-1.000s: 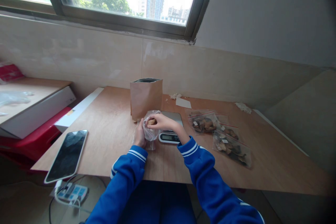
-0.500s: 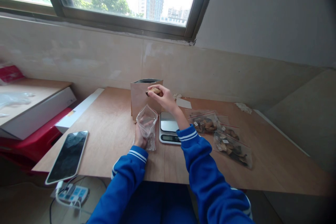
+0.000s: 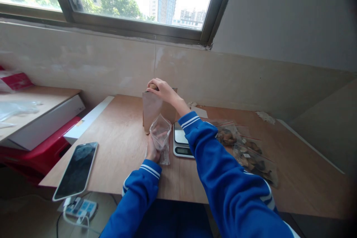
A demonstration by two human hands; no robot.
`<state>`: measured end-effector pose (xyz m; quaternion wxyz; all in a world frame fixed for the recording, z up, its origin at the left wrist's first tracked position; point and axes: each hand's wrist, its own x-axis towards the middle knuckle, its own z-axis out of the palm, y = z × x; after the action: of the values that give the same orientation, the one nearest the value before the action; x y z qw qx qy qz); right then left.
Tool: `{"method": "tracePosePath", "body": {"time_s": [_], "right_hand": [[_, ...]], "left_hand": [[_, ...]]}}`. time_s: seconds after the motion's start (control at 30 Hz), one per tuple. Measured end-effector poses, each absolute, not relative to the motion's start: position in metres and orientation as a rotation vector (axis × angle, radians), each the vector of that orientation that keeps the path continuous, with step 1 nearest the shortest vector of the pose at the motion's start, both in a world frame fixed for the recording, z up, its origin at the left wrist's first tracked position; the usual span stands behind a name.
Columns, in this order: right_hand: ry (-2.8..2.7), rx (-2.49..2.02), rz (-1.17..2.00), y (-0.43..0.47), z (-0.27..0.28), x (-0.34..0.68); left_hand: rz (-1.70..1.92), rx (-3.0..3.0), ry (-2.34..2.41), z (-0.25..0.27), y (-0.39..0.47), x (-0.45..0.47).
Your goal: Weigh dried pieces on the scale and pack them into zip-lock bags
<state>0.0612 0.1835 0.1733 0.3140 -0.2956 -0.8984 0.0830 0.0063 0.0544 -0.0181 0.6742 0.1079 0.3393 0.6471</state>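
My right hand [image 3: 164, 91] is at the mouth of an upright brown paper bag [image 3: 154, 108], its fingers closed on a tan dried mushroom [image 3: 153, 86]. In front of that bag, my left hand [image 3: 152, 151] grips a clear plastic zip bag [image 3: 160, 131] whose mouth gapes upward. No contents can be made out inside the clear bag. Just right of it lies a white kitchen scale [image 3: 178, 148] with a shiny plate, partly covered by my right forearm.
Several clear zip bags of dried mushrooms [image 3: 252, 160] lie on the wooden table [image 3: 117, 130] to the right. A phone [image 3: 76, 169] with a charging cable overhangs the left front edge. A white card [image 3: 200, 112] lies behind the scale. Below is a power strip [image 3: 83, 208].
My right hand has moved left and away from me, from above the clear bag to the paper bag's mouth, still holding the dried mushroom. My left hand keeps the clear bag in place.
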Motion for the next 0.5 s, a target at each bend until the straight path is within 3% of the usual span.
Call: {"method": "tracePosePath", "body": {"time_s": [0.23,0.5], "right_hand": [[-2.486,-1.228,0.145,0.187,0.191,0.064],[-2.707,-1.366,-0.175,0.168,0.197,0.042]], "left_hand": [[1.444,0.245,0.756,-0.02,0.056,0.005],[1.437,0.322,0.747,-0.03,0.057,0.003]]}}
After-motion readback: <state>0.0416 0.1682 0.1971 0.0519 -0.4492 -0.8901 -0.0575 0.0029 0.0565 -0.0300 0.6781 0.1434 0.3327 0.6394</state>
